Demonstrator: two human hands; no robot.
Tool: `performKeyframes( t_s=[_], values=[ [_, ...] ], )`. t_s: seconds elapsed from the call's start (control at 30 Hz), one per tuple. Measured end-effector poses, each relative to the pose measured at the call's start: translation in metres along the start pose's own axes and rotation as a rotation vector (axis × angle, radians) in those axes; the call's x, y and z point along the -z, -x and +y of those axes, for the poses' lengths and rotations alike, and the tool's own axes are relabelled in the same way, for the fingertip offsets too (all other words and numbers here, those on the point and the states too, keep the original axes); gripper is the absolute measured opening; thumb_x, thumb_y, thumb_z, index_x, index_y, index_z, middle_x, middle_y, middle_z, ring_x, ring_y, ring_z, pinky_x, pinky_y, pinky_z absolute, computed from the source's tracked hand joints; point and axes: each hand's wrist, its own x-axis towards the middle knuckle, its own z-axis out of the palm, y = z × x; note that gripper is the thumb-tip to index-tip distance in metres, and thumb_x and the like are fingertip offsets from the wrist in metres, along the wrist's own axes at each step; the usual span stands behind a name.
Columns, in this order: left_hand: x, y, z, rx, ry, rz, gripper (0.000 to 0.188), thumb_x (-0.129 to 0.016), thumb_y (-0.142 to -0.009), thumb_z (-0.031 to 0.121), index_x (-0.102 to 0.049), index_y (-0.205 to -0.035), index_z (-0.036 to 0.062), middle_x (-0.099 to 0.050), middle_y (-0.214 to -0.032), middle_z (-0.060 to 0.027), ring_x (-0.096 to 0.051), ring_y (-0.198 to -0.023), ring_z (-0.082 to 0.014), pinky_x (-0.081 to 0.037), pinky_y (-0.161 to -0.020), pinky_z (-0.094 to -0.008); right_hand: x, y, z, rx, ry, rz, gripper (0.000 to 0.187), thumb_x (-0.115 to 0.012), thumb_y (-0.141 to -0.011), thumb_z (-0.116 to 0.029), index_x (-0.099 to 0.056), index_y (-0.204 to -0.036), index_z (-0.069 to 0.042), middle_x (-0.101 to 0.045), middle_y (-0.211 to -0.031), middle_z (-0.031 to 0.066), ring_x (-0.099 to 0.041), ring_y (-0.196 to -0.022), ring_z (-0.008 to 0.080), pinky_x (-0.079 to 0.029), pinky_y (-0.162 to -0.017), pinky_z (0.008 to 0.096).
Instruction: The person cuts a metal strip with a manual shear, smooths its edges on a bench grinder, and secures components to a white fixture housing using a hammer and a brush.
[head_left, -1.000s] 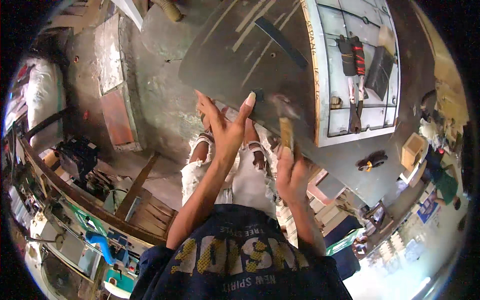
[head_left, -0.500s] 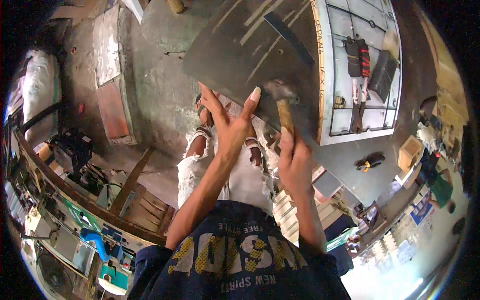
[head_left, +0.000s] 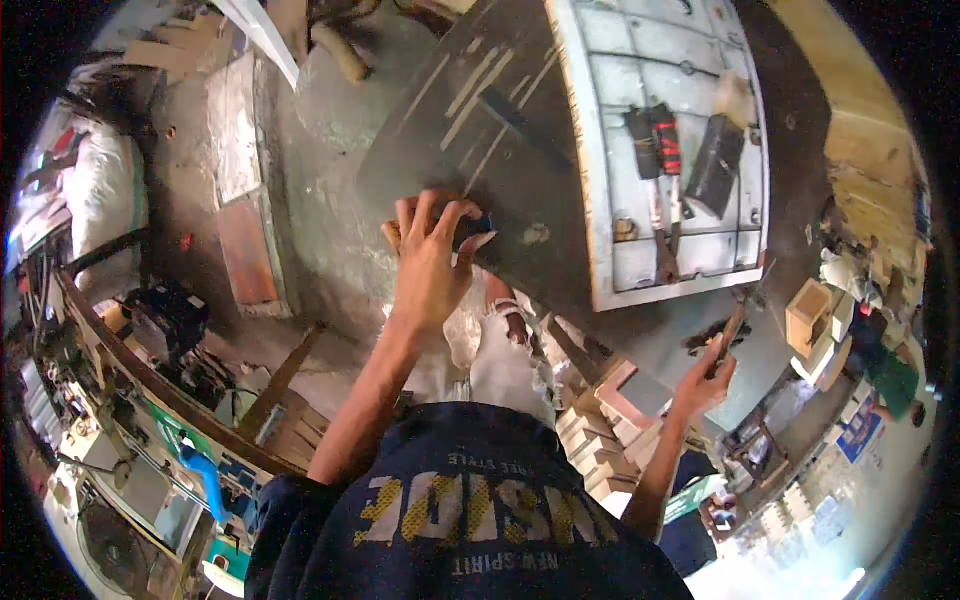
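A dark flat board [head_left: 400, 150] with pale scratch streaks lies before my legs. Over its near edge my left hand [head_left: 430, 240] is closed, fingers curled and thumb bent in. A small dark-blue bit shows by the thumb, but what the hand grips is mostly hidden. Out to the right, apart from the board, my right hand [head_left: 708, 382] is wrapped round the wooden handle of a hammer [head_left: 733, 328]. The hammer head points up and away and looks blurred. A dark narrow strip [head_left: 522, 125] lies across the board, beyond my left hand.
A white framed panel [head_left: 680, 285] rests at the board's right side. On it lie long-handled cutters [head_left: 663, 185] with black and red grips and a dark block [head_left: 716, 165]. A wooden box [head_left: 808, 312] stands farther right. Another person [head_left: 890, 370] is at the far right.
My right hand has swung the hammer away from the board, out to the right. The left hand has shifted left, its fingers now curled instead of spread. The view has shifted too.
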Motion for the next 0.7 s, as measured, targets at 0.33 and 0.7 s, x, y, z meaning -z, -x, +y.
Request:
performKeyframes(
  t_s=[0.33, 0.7],
  values=[
    [0.041, 0.0, 0.124, 0.482, 1.776, -0.252, 0.022, -0.068, -0.092, 0.022, -0.059, -0.106, 0.007, -0.061, -0.101, -0.0037, -0.057, -0.089, -0.0153, -0.048, -0.075, -0.0271, 0.05, -0.066, -0.069, 0.315, -0.143, 0.02, 0.03, -0.074, -0.086, -0.025, -0.068, -0.107, -0.003, -0.068, -0.099, 0.0121, -0.063, -0.077, 0.0238, -0.049, -0.071, 0.0337],
    [0.026, -0.03, 0.181, 0.437, 2.019, -0.379, 0.014, -0.055, -0.1, 0.021, -0.055, -0.105, 0.0078, -0.059, -0.103, -0.0046, -0.057, -0.103, -0.0173, -0.051, -0.089, -0.0338, 0.076, -0.091, -0.241, 0.477, -0.928, -0.235, 0.035, -0.085, -0.067, -0.003, -0.071, -0.099, -0.003, -0.07, -0.091, 0.0084, -0.062, -0.073, 0.0159, -0.048, -0.063, 0.0269]
  ],
)
